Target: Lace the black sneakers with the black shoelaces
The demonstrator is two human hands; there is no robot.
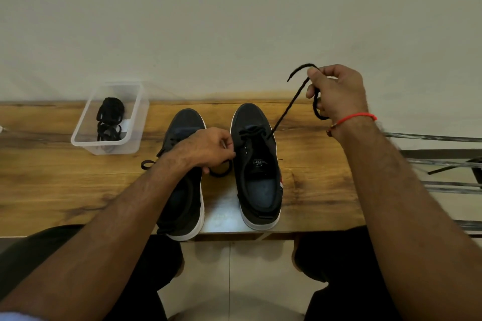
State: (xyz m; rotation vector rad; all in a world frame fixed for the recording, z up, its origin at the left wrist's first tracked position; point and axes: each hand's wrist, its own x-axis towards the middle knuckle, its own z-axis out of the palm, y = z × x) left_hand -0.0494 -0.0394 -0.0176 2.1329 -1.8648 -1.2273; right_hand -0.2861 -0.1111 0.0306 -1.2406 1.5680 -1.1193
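Black shoelace (287, 109) sits in first eyelets of right black sneaker (257, 164); our right hand (336, 91) pinches it taut at 1 o'clock, left hand (206, 147) pinches the other end; upper eyelets remain.

Matt black cloth sneakers (257, 164) with smooth white soles stand on a grained wood surface (313, 177); the container (109, 117) is clear plastic.

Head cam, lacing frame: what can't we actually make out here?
- Left sneaker: eyelets and lacing hidden by the left hand and forearm.
- Lace loop by the left hand: where it runs is covered by the fingers.
- Right sneaker: eyelets too small and dark to count.
- Laces in the plastic box: tangled, number unclear.
- Metal frame at right: blurred and cut off by the edge.
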